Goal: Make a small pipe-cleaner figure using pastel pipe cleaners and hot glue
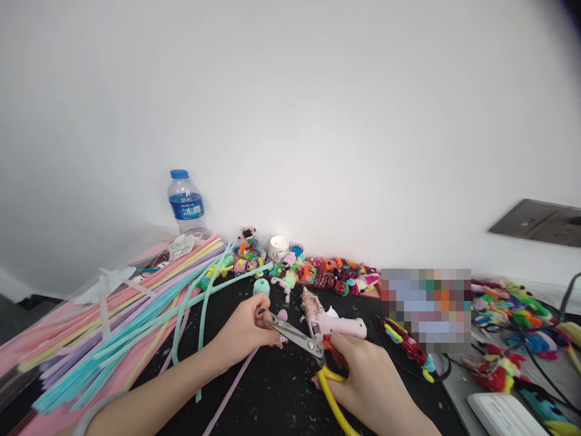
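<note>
A pair of scissors (300,340) with red and yellow handles is held in my right hand (370,378), its blades parted and pointing left. The blades reach my left hand (247,330), whose fingers are pinched around a lilac pipe cleaner (233,387) that trails down toward the front edge. Whether the blades touch the pipe cleaner is hidden by the fingers. Just beyond the blades is a small lilac fuzzy ball (282,315). A coiled mint piece (261,286) stands behind my left hand. A pale pink glue gun (342,326) with a crusted nozzle lies behind the scissors.
Long pastel pipe cleaners (136,321) lie heaped at left. Behind them stands a water bottle (186,206). Colourful pipe-cleaner figures (318,270) and a paper cup (278,248) line the wall. More figures (512,306), black cables (540,375) and a white device (503,415) sit at right.
</note>
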### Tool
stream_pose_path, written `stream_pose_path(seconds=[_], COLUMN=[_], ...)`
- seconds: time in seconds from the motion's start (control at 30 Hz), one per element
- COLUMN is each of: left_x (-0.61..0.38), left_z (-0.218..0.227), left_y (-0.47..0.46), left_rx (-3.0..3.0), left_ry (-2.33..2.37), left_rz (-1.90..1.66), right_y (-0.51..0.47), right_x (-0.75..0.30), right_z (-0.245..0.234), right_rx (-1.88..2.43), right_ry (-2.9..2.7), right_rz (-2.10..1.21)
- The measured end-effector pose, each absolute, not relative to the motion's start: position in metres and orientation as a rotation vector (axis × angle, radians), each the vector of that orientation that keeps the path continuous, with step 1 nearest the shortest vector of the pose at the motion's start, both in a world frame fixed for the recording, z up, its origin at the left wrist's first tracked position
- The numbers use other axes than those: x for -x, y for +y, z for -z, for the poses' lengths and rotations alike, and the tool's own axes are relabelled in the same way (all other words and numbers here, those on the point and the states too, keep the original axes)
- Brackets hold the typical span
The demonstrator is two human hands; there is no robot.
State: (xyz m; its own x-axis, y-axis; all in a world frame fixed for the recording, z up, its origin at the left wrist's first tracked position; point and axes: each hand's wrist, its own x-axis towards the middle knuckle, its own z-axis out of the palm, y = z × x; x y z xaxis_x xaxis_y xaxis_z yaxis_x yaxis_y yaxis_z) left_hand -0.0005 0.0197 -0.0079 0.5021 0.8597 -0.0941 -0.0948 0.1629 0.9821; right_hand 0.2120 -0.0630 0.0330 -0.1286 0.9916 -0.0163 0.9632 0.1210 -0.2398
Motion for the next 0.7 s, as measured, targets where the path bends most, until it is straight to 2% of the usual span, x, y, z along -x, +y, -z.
stream_pose_path(seconds=[0.7], left_x=[0.0008], left_z=[0.0081], left_y=[0.0197], left_rx=[-1.243], left_ry=[0.850], left_rz=[-0.824], right_y=[-0.0613], right_x=[-0.2144], right_z=[-0.0318], right_rx=[1.911], right_ry=[-2.071], right_rz=[-0.190])
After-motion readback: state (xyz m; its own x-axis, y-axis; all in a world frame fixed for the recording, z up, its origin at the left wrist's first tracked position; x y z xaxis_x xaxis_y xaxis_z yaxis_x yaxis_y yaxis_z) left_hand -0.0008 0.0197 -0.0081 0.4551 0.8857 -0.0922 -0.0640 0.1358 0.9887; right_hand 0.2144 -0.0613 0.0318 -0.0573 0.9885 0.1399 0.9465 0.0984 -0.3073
